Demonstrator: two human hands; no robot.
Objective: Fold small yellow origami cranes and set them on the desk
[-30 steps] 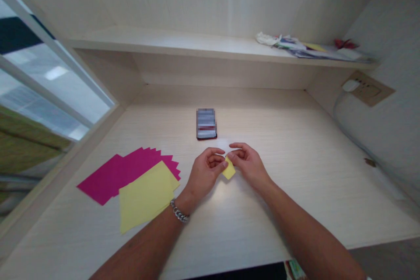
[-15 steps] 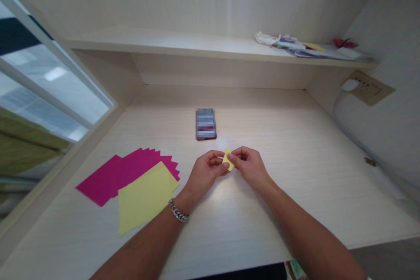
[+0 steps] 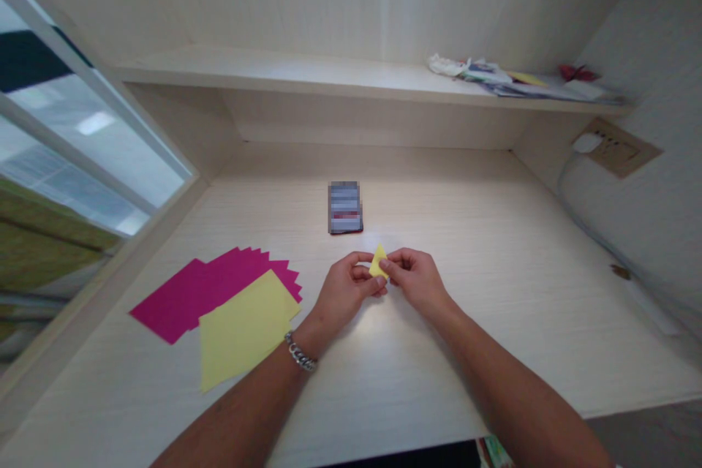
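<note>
A small folded piece of yellow paper [image 3: 378, 263] is held just above the desk between both hands. My left hand [image 3: 351, 289] pinches its lower left side, with the thumb near the bottom edge. On its right side, the thumb and curled fingers of my right hand [image 3: 414, 274] grip it. Left of my left hand lie yellow sheets [image 3: 244, 329], partly covering a fanned stack of magenta sheets [image 3: 219, 285]. Beyond my hands a phone [image 3: 345, 207] with a blurred screen lies flat.
A shelf [image 3: 285, 73] runs across the back, with papers [image 3: 531, 84] and a red item [image 3: 578, 73] at its right. On the right wall a white plug [image 3: 586, 142] sits in a socket, its cable [image 3: 592, 230] hanging down. A window is at left.
My left thumb has shifted slightly down along the folded yellow paper, and more of the paper's face shows. Both hands stay in nearly the same place.
</note>
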